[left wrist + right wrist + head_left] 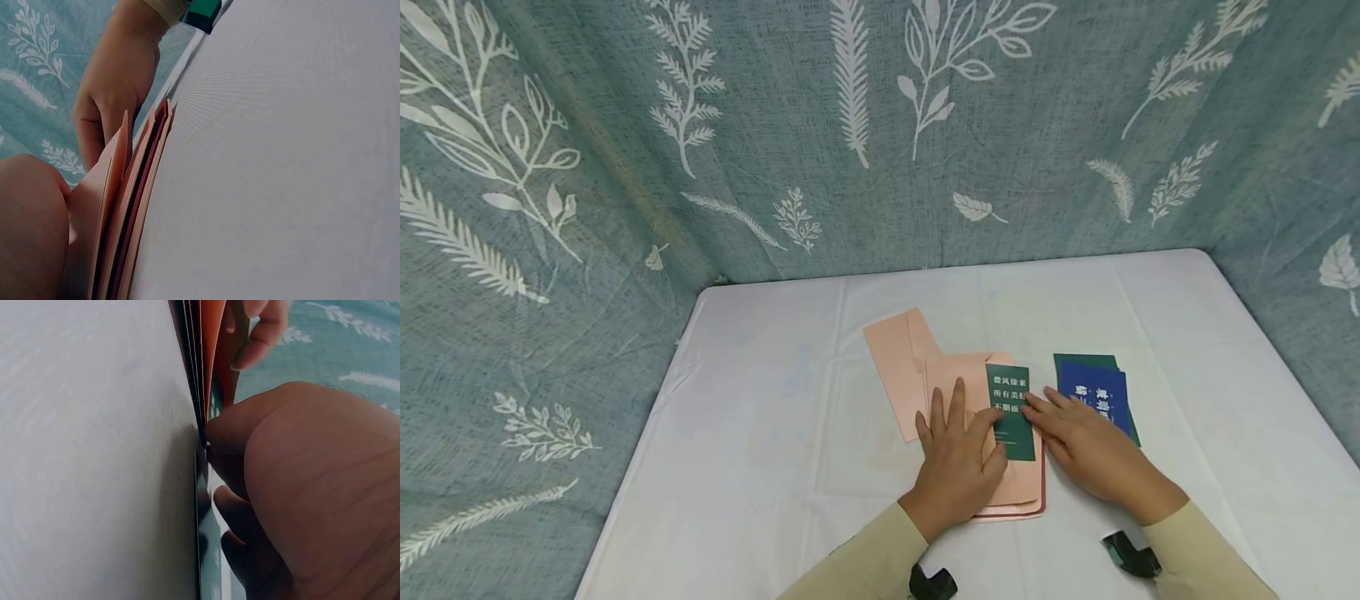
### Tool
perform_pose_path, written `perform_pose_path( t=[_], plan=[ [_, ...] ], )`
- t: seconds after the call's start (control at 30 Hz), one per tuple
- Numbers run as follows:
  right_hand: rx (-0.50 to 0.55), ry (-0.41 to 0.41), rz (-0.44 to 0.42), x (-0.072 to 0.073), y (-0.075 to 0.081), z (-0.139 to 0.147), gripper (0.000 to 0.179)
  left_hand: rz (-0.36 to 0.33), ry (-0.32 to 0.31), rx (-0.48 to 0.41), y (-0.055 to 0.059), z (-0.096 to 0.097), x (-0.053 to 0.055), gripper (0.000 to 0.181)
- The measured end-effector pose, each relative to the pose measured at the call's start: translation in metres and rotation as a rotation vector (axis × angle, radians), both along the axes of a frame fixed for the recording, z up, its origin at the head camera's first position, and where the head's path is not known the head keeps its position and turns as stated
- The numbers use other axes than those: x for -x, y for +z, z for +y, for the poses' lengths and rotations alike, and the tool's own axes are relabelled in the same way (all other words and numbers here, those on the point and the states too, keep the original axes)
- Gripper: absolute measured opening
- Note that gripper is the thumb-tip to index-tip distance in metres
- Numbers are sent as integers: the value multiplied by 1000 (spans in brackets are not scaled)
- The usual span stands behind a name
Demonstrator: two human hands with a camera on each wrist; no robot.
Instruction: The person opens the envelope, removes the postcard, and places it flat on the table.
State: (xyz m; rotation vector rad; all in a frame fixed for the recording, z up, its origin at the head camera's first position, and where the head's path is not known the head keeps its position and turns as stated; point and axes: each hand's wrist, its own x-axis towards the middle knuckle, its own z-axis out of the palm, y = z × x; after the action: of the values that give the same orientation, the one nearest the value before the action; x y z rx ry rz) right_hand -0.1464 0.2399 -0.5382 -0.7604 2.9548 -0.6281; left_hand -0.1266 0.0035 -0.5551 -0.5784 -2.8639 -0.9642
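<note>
A green card [1015, 437] with white lettering lies on top of a pink envelope [951, 367]. My left hand [957, 467] rests on that envelope with its fingers spread. Its index finger and thumb reach the card's left side. My right hand [1093, 446] has thumb and index finger together at the card's right edge, pinching it. In the right wrist view, the thumb [231, 428] sits against the edge of the layered paper. The left wrist view shows the pink envelope layers [112, 181] fanned slightly apart.
Under the envelope lies a stack with a dark red edge [1042, 475]. Another pink envelope [887, 350] lies slanted behind on the left. A blue card [1112, 392] overlaps a green card [1086, 360] on the right. A white cloth [760, 417] covers the table; a leaf-patterned curtain [880, 217] hangs behind.
</note>
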Motion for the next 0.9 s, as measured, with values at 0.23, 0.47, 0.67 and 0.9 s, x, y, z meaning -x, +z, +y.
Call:
perform_pose_path(
  t=[0.23,0.47,0.67,0.9],
  plan=[
    [16,-18,18,1,3,5,43,-3,2,5,-2,-1,0,44],
    [21,-16,19,1,4,6,43,-31,5,28,0,-1,0,52],
    [47,-23,47,-1,6,7,44,-53,0,42,3,-1,0,61],
    [259,-121,144,-2,13,6,48,-58,10,26,4,-1,-1,62]
  ],
)
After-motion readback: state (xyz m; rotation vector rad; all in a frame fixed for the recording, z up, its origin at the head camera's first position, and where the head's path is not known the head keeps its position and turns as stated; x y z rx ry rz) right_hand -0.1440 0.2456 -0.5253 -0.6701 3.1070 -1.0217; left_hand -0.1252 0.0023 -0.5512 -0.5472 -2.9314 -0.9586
